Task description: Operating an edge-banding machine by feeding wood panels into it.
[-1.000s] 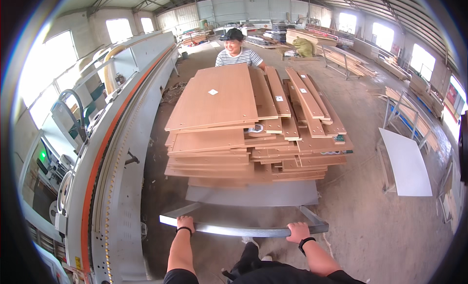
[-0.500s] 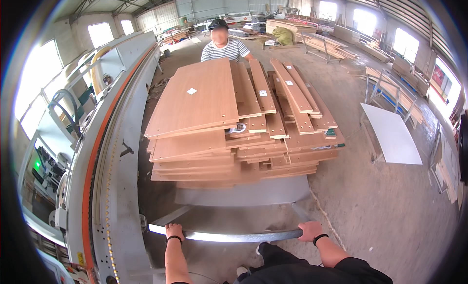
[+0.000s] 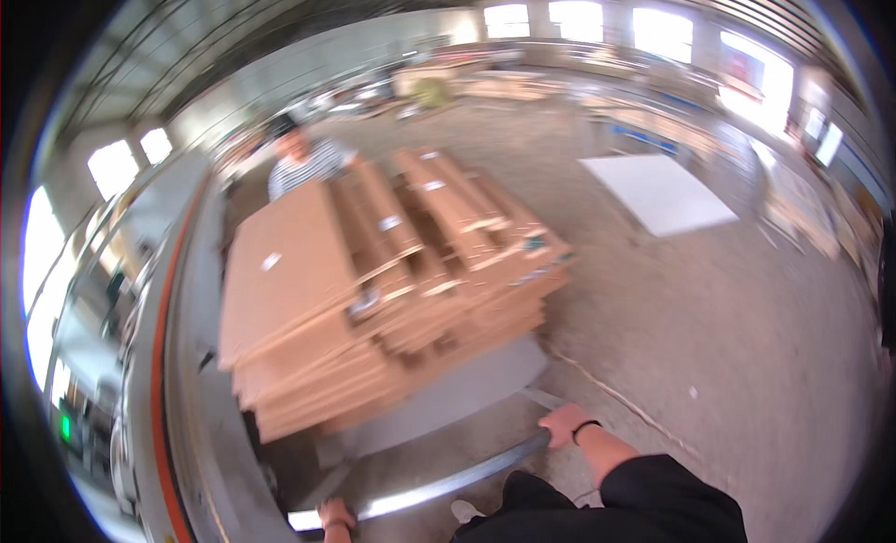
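Note:
My left hand [image 3: 335, 514] is wrapped round the left part of a metal push bar [image 3: 448, 485], low in the picture. Round the bar's right end my right hand [image 3: 566, 424] is closed, a dark band at its wrist. The bar belongs to a cart with a grey deck [image 3: 457, 403]. On that deck rests a tall, uneven stack of brown wood panels [image 3: 285, 272], wide ones at the left and narrow strips at the right. Small white labels are stuck on several of them. The picture is smeared by motion.
A person in a striped shirt [image 3: 308, 165] stands at the stack's far side. Along the left runs a long grey machine [image 3: 191, 356] with an orange strip, close to the cart. At the right a white sheet [image 3: 658, 193] lies on a support, with board piles behind.
My view has swung to the right, so the stack, cart and person appear further left and tilted. My left hand now sits lower in view; both hands keep hold of the bar.

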A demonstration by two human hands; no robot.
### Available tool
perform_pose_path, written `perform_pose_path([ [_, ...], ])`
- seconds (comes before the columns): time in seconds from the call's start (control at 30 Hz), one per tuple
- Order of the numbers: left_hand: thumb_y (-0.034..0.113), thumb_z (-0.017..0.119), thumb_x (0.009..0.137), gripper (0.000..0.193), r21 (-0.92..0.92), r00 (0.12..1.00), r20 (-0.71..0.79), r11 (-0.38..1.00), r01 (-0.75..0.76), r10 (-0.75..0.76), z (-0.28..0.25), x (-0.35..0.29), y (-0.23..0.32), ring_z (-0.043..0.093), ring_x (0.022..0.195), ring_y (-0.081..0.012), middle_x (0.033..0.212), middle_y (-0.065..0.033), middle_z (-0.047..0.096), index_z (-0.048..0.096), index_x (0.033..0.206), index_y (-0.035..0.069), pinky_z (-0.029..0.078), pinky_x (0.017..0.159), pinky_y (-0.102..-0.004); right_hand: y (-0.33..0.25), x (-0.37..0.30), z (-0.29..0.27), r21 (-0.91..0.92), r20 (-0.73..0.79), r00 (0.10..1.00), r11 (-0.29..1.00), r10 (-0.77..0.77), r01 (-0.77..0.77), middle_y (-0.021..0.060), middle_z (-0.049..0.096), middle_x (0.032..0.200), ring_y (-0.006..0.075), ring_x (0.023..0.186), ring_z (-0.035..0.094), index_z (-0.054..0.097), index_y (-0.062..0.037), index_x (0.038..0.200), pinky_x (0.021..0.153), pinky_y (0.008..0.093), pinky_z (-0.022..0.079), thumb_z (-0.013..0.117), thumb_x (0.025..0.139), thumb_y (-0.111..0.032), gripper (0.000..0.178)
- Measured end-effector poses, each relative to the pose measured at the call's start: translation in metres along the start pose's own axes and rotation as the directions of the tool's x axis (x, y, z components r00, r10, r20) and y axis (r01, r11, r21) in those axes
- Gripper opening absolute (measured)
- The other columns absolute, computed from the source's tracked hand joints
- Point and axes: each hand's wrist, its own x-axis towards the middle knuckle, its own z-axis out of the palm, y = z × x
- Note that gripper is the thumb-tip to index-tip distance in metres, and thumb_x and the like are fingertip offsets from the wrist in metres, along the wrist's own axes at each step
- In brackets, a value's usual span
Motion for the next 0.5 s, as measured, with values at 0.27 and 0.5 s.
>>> perform_pose_path([
  [0.27,0.033,0.075,0.087,0.041,-0.083,0.997,-0.076,0.996,-0.036,0.03,0.01,-0.073,0.056,0.055,0.131,-0.0419,0.132,-0.0208,0.067,0.07,0.121,0.01,0.042,0.112,-0.0543,0.055,-0.048,0.015,0.043,-0.021,0.999,0.999,0.024,-0.023,0.0076,0.075,0.091,0.0336,0.088,0.072,0.071,-0.0221,0.101,0.077,0.0479,0.055,0.078,0.069,-0.039,0.037],
  [0.5,0.043,0.077,0.086,0.052,-0.093,0.987,-0.13,0.993,0.078,-0.09,0.01,-0.13,0.044,0.052,0.134,-0.0453,0.141,-0.0241,0.06,0.069,0.128,0.012,0.041,0.113,-0.0558,0.058,-0.052,-0.001,0.068,-0.069,0.997,0.997,-0.036,0.041,0.0071,0.074,0.094,0.0329,0.093,0.071,0.072,-0.022,0.1,0.078,0.0514,0.055,0.079,0.071,-0.04,0.035],
])
